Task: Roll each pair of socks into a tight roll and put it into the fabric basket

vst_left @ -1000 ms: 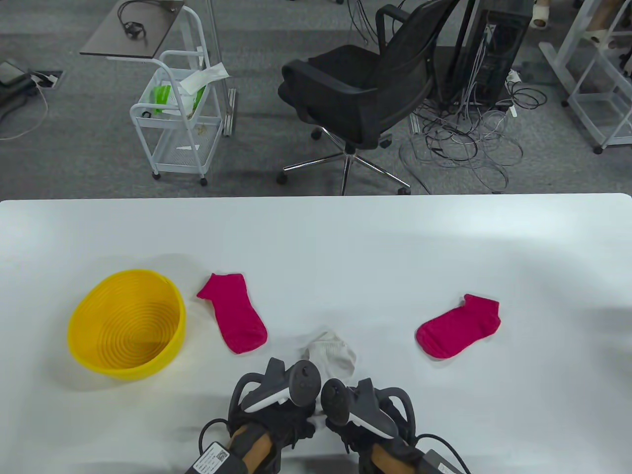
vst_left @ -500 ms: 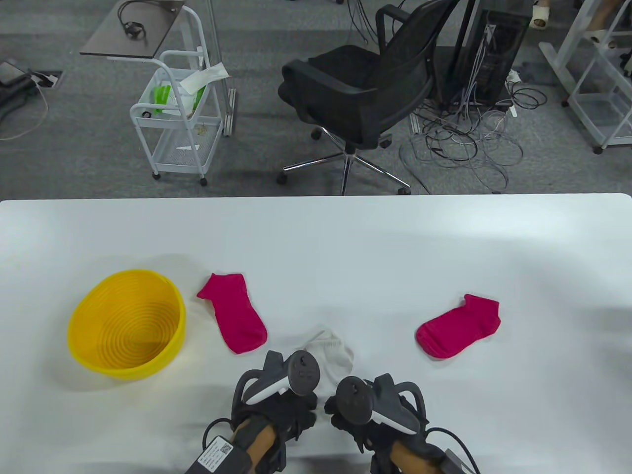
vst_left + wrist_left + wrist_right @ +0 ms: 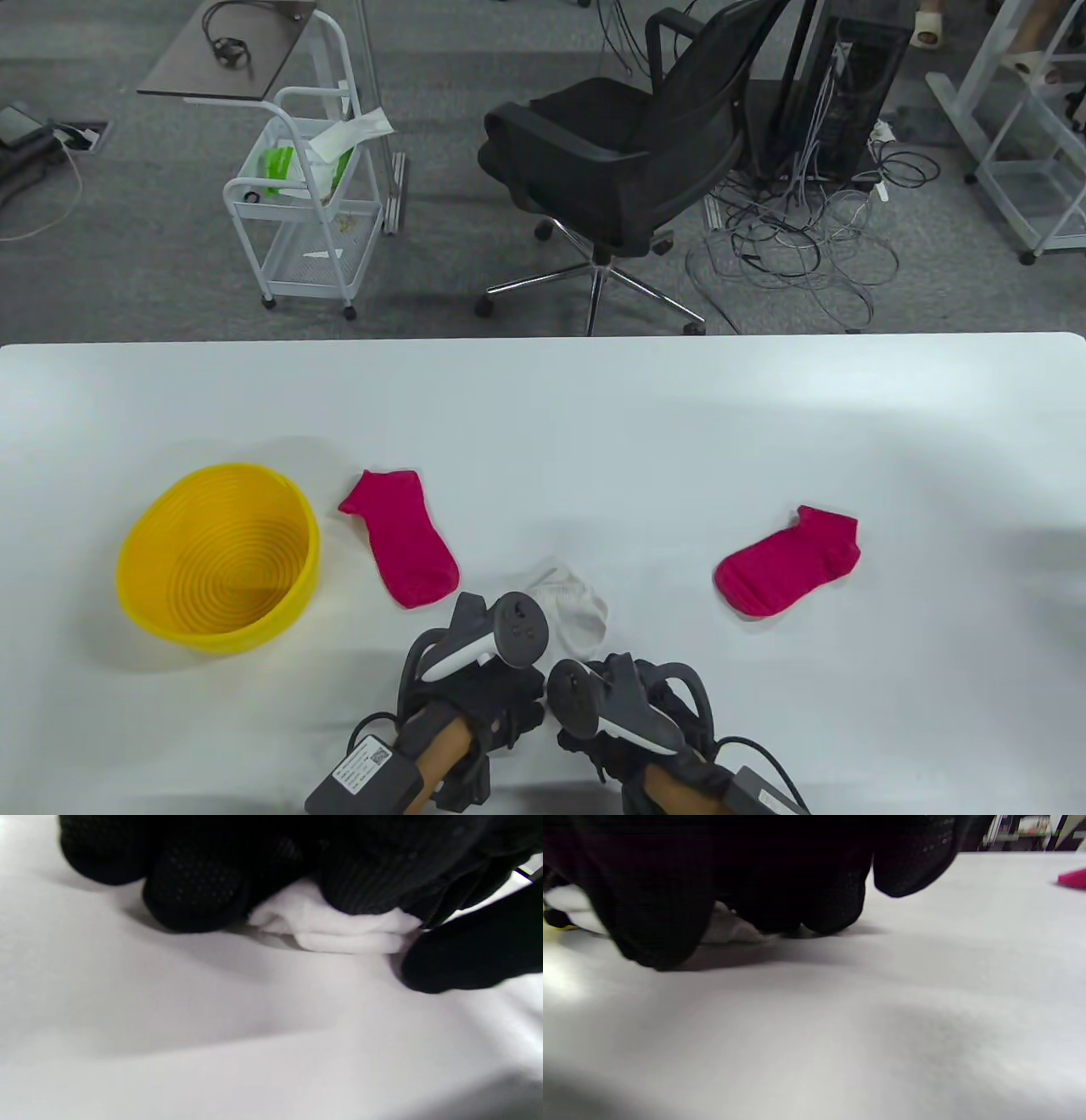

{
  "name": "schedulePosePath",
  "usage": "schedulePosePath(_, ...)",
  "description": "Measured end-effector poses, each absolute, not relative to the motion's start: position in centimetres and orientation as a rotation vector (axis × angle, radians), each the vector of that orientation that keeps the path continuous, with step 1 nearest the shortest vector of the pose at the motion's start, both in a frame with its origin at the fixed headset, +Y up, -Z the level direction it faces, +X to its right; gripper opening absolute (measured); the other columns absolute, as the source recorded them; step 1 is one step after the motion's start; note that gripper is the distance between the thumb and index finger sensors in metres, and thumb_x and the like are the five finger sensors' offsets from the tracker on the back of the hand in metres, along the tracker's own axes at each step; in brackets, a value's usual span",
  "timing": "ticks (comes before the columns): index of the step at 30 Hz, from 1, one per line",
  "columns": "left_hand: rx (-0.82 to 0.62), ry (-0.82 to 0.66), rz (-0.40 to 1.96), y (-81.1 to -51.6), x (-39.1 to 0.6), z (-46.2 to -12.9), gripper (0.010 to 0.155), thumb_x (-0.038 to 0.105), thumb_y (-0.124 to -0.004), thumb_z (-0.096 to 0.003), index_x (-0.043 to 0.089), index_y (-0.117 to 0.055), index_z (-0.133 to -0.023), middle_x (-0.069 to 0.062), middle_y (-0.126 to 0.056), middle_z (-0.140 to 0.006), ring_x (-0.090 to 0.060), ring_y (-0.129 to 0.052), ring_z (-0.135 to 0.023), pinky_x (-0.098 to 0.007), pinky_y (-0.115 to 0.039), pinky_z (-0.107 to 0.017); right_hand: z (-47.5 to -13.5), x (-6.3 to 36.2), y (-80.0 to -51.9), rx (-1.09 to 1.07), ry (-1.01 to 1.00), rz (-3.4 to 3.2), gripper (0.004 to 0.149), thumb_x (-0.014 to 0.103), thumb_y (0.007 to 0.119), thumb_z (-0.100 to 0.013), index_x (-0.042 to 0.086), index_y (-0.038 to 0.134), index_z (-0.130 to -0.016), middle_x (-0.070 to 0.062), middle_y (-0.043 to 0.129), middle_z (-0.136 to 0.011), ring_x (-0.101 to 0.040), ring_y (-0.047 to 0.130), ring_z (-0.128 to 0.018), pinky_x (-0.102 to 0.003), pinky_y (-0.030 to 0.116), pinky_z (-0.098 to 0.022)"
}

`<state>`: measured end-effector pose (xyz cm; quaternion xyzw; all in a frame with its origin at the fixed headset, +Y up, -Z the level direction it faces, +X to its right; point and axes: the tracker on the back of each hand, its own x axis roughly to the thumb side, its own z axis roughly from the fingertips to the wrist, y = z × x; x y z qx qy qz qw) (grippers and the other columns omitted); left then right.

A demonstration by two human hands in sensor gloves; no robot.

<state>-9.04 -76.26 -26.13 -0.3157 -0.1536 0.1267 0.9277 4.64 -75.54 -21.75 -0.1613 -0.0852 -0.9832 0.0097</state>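
A white sock pair (image 3: 579, 606) lies near the front edge of the table, its near end hidden under both hands. My left hand (image 3: 492, 679) curls its gloved fingers (image 3: 195, 887) over the bunched white fabric (image 3: 339, 927). My right hand (image 3: 607, 705) sits close beside it, with its fingers (image 3: 657, 912) bent down onto the table and the white fabric (image 3: 729, 931) tucked behind them. One pink sock (image 3: 403, 536) lies flat beside the yellow basket (image 3: 144, 543) at the left. A second pink sock (image 3: 789, 560) lies flat to the right.
The white table (image 3: 594, 424) stretches wide behind the socks. Past its far edge stand a black office chair (image 3: 619, 161), a white wire cart (image 3: 305, 204) and a tangle of cables (image 3: 806, 246) on the floor.
My right hand swung out to the right, then came back left against the left hand. The left hand crept slightly forward. Less of the white sock shows beyond the hands.
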Motion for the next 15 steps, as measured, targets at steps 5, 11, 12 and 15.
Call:
schedulePosePath(5, -0.638, -0.286, 0.328, -75.0, -10.4, -25.7, 0.055, 0.045, -0.085, -0.0367, 0.02, -0.087, -0.086, -0.011, -0.095, -0.076, -0.029, -0.101, -0.056, -0.048, -0.079, -0.045, -22.3, 4.9, -75.5, -0.482, -0.307, -3.119, 0.043, 0.047, 0.092, -0.034, 0.034, 0.09, -0.076, 0.009, 0.096, -0.076, -0.016, 0.098, -0.07, -0.048, 0.078, -0.057)
schedulePosePath(11, -0.608, -0.327, 0.235, -74.1, -10.1, -25.4, 0.059, 0.046, -0.092, -0.0332, 0.026, -0.085, -0.089, -0.009, -0.089, -0.084, -0.028, -0.098, -0.063, -0.048, -0.077, -0.049, -23.0, 5.4, -75.3, -0.444, -0.426, -3.164, 0.04, 0.047, 0.087, -0.038, 0.035, 0.089, -0.077, 0.01, 0.095, -0.077, -0.015, 0.097, -0.071, -0.048, 0.078, -0.058)
schedulePosePath(12, -0.615, -0.336, 0.217, -74.2, -9.9, -25.3, 0.061, 0.047, -0.092, -0.0325, 0.026, -0.084, -0.089, -0.006, -0.088, -0.085, -0.027, -0.097, -0.064, -0.048, -0.077, -0.05, -23.1, 5.5, -75.3, -0.437, -0.443, -3.174, 0.04, 0.047, 0.087, -0.038, 0.034, 0.089, -0.077, 0.01, 0.095, -0.077, -0.015, 0.097, -0.071, -0.048, 0.077, -0.058)
schedulePosePath(15, -0.63, -0.357, 0.152, -74.8, -9.2, -25.2, 0.063, 0.047, -0.093, -0.0318, 0.025, -0.083, -0.09, -0.006, -0.087, -0.085, -0.026, -0.096, -0.065, -0.048, -0.076, -0.051, -23.4, 5.8, -75.3, -0.42, -0.486, -3.194, 0.04, 0.047, 0.086, -0.039, 0.034, 0.09, -0.077, 0.01, 0.095, -0.077, -0.016, 0.096, -0.071, -0.048, 0.077, -0.058)
